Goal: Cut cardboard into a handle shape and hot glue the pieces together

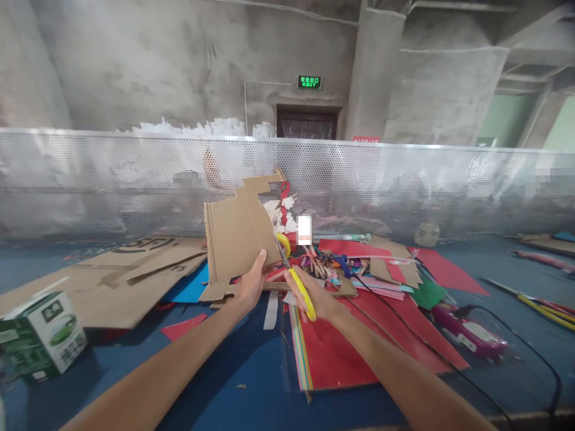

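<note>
My left hand [252, 280] pinches the lower right edge of a brown cardboard piece [236, 239], held upright with a stepped, cut-out top. In my right hand [309, 290] is a yellow-handled cutting tool [302, 293], its grey metal blade pointing up and left beside the cardboard's right edge. Whether it is a knife or scissors I cannot tell. A curved yellow part shows close to the blade. Behind the hands lies a heap of craft scraps, with a blue glue gun [344, 264] and white flower-like pieces [281, 215] on a red strip.
Large cardboard sheets [117, 287] lie at left, beyond a green and white carton [45, 338]. Red sheets [336, 359] spread in front of me. A purple device [469, 332] with a black cord sits at right. A perforated metal screen [148, 185] bounds the blue table's far side.
</note>
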`<state>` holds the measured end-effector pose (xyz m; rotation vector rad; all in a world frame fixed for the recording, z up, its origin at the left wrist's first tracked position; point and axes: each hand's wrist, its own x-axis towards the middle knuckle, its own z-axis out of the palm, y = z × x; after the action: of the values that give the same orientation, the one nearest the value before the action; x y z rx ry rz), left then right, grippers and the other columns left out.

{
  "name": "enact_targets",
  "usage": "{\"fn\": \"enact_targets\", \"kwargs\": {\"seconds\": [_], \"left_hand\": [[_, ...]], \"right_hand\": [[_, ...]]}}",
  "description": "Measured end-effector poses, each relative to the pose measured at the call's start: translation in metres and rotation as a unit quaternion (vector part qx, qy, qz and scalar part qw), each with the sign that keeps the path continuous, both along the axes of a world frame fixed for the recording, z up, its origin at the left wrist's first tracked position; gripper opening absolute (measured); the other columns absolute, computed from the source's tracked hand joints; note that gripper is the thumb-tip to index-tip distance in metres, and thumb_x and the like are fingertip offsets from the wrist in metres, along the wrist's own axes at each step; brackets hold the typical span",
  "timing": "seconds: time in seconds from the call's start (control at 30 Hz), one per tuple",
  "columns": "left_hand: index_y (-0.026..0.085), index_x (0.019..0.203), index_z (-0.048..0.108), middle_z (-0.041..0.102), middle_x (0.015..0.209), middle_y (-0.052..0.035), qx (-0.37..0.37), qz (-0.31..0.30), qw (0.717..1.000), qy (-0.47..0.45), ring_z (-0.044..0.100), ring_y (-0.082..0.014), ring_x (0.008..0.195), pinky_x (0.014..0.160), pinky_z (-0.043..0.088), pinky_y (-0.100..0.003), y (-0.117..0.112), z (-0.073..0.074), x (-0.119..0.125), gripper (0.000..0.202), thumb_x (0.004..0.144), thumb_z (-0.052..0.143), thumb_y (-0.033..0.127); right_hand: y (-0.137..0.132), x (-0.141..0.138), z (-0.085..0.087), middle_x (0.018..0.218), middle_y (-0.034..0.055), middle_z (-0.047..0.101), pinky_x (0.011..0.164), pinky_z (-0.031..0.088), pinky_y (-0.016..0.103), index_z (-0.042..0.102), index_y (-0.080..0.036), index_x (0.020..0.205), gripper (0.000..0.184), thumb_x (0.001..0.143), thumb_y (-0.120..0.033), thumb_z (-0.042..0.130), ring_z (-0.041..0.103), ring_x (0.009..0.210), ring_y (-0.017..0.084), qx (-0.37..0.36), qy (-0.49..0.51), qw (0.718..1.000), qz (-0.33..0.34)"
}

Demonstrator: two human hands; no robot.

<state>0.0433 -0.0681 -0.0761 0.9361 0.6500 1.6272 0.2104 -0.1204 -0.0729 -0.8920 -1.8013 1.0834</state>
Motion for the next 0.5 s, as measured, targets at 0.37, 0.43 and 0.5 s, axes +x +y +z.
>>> {"fn": "enact_targets", "kwargs": {"seconds": [0.37,0.43,0.5], "left_hand": [[0.015,0.113,0.073,0.076,0.117,-0.0122,-0.025,0.011,1.000,0.009,0.076,-0.0212,0.084,0.085,0.061,-0.035,-0.002,-0.001,0.001,0.036,0.083,0.078,0.035],[0.015,0.111,0.073,0.077,0.114,-0.0120,-0.032,-0.005,0.999,0.015,0.076,-0.0219,0.083,0.085,0.062,-0.036,-0.005,-0.001,0.002,0.034,0.084,0.077,0.035],[0.015,0.110,0.074,0.078,0.112,-0.0113,-0.036,-0.006,0.999,0.016,0.076,-0.0219,0.081,0.086,0.063,-0.037,-0.007,0.000,0.003,0.032,0.084,0.077,0.034]], "right_hand": [[0.011,-0.001,-0.013,0.050,-0.0113,0.040,0.031,0.041,0.021,0.041,-0.026,0.088,0.053,0.088,-0.078,0.049,0.040,0.032,0.010,-0.108,0.065,0.992,0.032],[0.010,0.000,-0.012,0.047,-0.0124,0.039,0.030,0.041,0.020,0.042,-0.027,0.090,0.052,0.088,-0.078,0.049,0.039,0.032,0.010,-0.087,0.057,0.994,0.023],[0.008,0.000,-0.010,0.046,-0.0124,0.039,0.031,0.043,0.021,0.042,-0.027,0.088,0.052,0.089,-0.078,0.047,0.040,0.032,0.010,-0.080,0.051,0.995,0.019]]}}
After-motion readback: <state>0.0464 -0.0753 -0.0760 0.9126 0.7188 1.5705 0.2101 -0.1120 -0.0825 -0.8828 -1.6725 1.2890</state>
